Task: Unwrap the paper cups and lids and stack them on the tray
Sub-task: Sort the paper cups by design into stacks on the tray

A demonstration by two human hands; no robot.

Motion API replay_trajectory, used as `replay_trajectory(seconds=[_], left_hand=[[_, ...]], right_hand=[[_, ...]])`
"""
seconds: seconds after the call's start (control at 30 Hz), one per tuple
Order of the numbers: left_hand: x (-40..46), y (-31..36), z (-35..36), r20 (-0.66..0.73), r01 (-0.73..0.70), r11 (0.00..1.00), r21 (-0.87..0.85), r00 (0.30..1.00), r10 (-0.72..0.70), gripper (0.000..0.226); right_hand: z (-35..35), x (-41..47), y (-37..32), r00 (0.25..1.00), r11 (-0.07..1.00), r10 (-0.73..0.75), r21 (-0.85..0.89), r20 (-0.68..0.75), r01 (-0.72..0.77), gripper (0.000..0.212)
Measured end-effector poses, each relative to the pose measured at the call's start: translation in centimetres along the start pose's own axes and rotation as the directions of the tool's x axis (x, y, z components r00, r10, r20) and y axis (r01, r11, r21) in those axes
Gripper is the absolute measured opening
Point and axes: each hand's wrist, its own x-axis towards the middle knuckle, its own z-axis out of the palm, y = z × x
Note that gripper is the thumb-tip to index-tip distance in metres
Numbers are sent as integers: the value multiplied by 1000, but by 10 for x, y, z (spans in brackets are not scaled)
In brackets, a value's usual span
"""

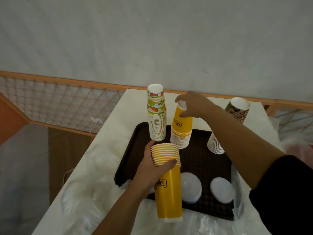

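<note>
A dark brown tray point(199, 165) lies on the white table point(116, 126). My left hand point(152, 168) grips a stack of yellow cups point(167, 187) near its rims, holding it above the tray's near side. My right hand point(193, 104) holds the top of an upside-down yellow cup stack point(181, 133) standing on the tray. A fruit-print cup stack point(156, 114) stands upside down at the tray's far left. A white cup stack point(215, 145) stands behind my right forearm. Two piles of white lids point(190, 187) point(221, 189) rest on the tray's near part.
A leopard-print cup stack point(238, 110) leans at the table's far right. Crumpled clear plastic wrap point(88, 189) covers the table's near left and front, and more plastic point(237, 206) lies by the tray's right edge. A wooden lattice rail point(59, 99) runs behind the table.
</note>
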Motion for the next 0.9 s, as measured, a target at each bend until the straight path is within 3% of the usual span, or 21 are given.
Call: replay_trajectory(seconds=[0.17, 0.37, 0.5, 0.57, 0.63, 0.67, 0.7, 0.77, 0.83, 0.9], left_hand=[[8, -4, 0, 18, 12, 1000, 2, 1000, -12, 93], [16, -5, 7, 46, 20, 1000, 0, 999, -20, 92], [16, -2, 13, 56, 9, 1000, -13, 998, -8, 91], [15, -1, 13, 61, -5, 1000, 10, 998, 4, 91], [14, 0, 11, 63, -26, 999, 26, 998, 24, 93], [13, 0, 10, 68, -36, 999, 26, 997, 34, 94], [11, -1, 10, 73, -51, 998, 27, 996, 49, 96], [9, -3, 10, 83, -101, 994, 42, 992, 97, 99], [7, -4, 13, 96, -147, 986, 75, 986, 140, 93], [5, -3, 15, 107, -176, 979, 105, 980, 165, 85]], right_hand=[[30, 5, 8, 1000, 989, 10, 151, -11, -9, 71], [24, 4, 26, 1000, 988, -20, 151, 21, 17, 69], [35, -3, 17, 1000, 993, 23, 117, 6, -24, 80], [34, -13, 9, 983, 998, 35, 62, -180, -24, 82], [27, -29, -5, 884, 967, 19, 232, -467, 102, 65], [23, -40, -12, 857, 924, 27, 340, -514, 175, 55], [22, -50, -20, 883, 878, 18, 430, -470, 211, 50], [26, -67, -31, 987, 840, -58, 528, -147, 128, 59], [35, -78, -36, 973, 874, -135, 485, 188, 28, 66], [43, -85, -37, 935, 885, -141, 464, 324, -27, 61]])
